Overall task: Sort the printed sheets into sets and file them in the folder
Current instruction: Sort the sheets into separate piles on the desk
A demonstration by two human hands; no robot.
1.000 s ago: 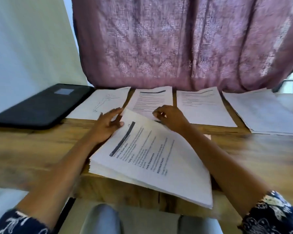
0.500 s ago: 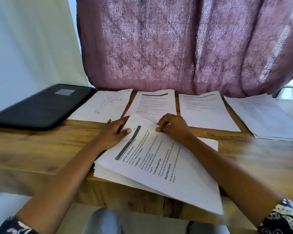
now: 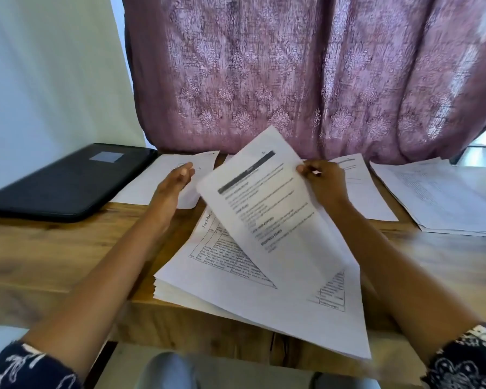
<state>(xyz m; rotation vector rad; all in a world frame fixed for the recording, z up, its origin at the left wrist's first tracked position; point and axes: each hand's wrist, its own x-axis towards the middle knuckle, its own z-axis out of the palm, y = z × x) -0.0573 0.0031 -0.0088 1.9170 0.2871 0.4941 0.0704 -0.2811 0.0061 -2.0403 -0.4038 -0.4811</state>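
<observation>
One printed sheet [image 3: 264, 209] is tilting up over the stack [image 3: 230, 293], right hand [image 3: 326, 182] fingers [image 3: 306, 168] pinching its top-right edge (left hand [image 3: 174, 183] hovering beside it w/ fingers straight, holding nothing).

A handwritten word beginning "Sectio" stood on the top sheet [image 3: 208, 265] of the stack, just below the left hand [image 3: 177, 182]. Its end ran under the lifted sheet [image 3: 270, 209] pinched by the right hand [image 3: 323, 178]. The lifted sheet's own print was too blurred to read.

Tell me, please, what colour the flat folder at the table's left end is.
The flat folder is black with a grey label; head view.
</observation>
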